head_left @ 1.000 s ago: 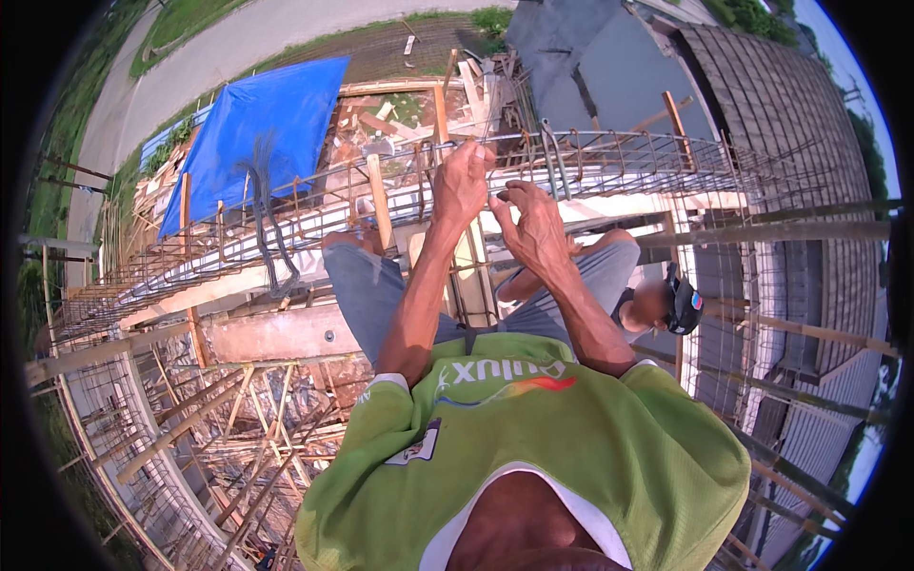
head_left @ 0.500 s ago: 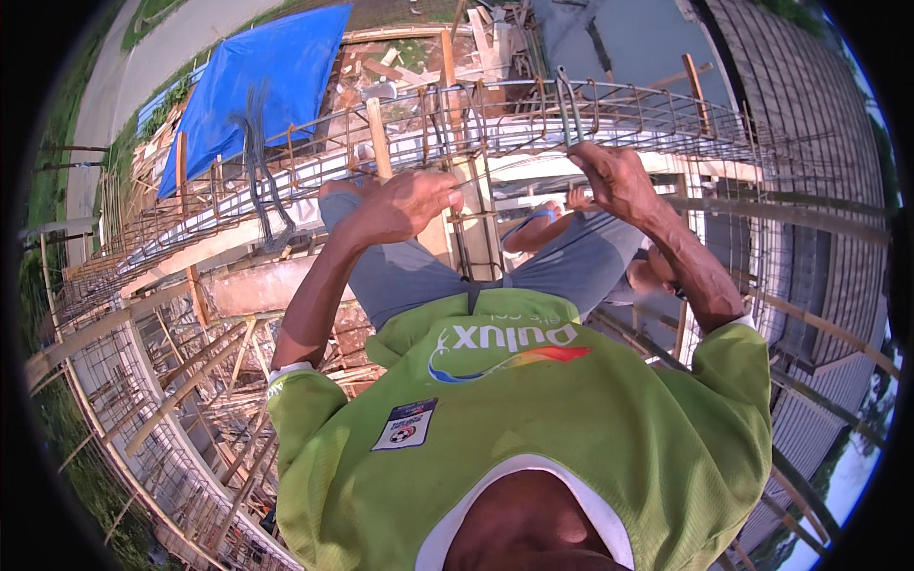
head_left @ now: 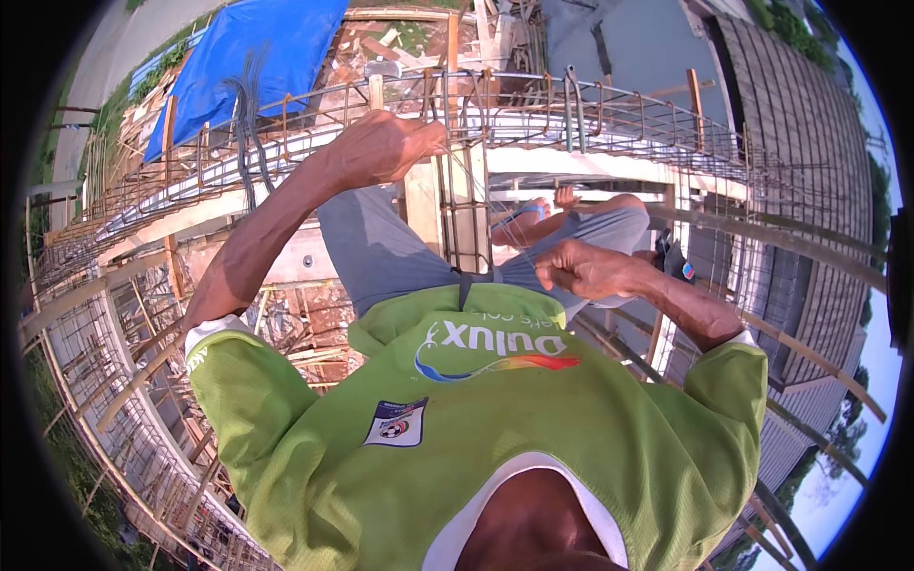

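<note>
My left hand (head_left: 386,149) is raised beside the rebar cage (head_left: 466,143), its fingers closed in a pinch on a thin tie wire (head_left: 509,214). The wire slants down from the cage toward my right hand (head_left: 583,268), which is closed on its other end in front of my right thigh. The wire is very thin, and the fingertips partly hide where it is gripped. Pincers with greenish handles (head_left: 574,114) hang on the cage's top bar. A bundle of loose tie wire (head_left: 249,133) droops over the cage to the left.
A wooden board (head_left: 424,209) stands upright between my knees. A foot in a blue-strapped sandal (head_left: 528,217) shows below. Another person (head_left: 674,262) is partly hidden behind my right forearm. Poles (head_left: 790,228) cross at right; a blue tarp (head_left: 252,57) lies far left.
My right hand has drawn back from the cage toward my body, and the wire stretches out between the hands. My left hand has moved up and slightly left, its elbow outward.
</note>
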Action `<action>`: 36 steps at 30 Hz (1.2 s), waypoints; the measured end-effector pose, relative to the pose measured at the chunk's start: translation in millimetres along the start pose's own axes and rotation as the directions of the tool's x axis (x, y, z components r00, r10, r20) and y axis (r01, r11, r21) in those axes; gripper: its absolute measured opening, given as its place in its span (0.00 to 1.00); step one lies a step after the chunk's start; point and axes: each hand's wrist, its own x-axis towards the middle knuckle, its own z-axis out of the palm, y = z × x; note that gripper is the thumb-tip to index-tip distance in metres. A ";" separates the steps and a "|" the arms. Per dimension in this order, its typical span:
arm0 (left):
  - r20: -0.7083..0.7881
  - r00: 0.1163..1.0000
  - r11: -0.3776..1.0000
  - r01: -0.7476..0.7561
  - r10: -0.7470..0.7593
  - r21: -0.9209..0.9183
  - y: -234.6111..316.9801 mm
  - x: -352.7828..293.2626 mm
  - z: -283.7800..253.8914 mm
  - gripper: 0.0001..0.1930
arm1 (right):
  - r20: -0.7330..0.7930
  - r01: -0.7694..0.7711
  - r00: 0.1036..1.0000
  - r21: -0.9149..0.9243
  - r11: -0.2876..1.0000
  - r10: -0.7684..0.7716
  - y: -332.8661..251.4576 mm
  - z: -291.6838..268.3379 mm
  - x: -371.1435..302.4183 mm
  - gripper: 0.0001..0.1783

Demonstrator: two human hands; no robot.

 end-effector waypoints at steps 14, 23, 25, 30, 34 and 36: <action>0.244 0.970 0.997 0.029 -0.010 -0.073 17.1 -43.2 53.6 0.08 | -0.211 0.203 0.966 0.277 0.939 -0.146 -94.2 -65.2 -19.2 0.17; 0.270 0.912 0.922 0.357 -0.309 -0.149 -8.5 -33.3 52.1 0.07 | 0.071 0.279 0.957 0.018 0.960 -0.280 -103.3 -26.8 -20.2 0.14; 0.275 0.950 0.948 0.213 -0.145 -0.236 42.1 -17.5 46.4 0.06 | -0.272 0.129 0.961 0.263 0.956 -0.055 -105.4 -74.2 -12.9 0.16; 0.050 0.993 0.988 0.113 -0.108 -0.109 3.5 9.9 8.5 0.06 | -0.124 -0.123 0.985 -0.020 0.992 0.119 3.1 -17.6 -1.2 0.18; 0.106 0.977 0.964 0.203 -0.186 -0.170 -10.4 -50.0 57.3 0.04 | 0.110 0.179 0.975 0.113 0.977 -0.191 -116.0 -43.2 -10.1 0.20; -0.055 0.995 0.975 0.075 -0.088 -0.210 14.4 -32.9 57.7 0.04 | -0.320 0.084 0.947 0.323 0.943 0.025 -72.8 -84.2 12.9 0.19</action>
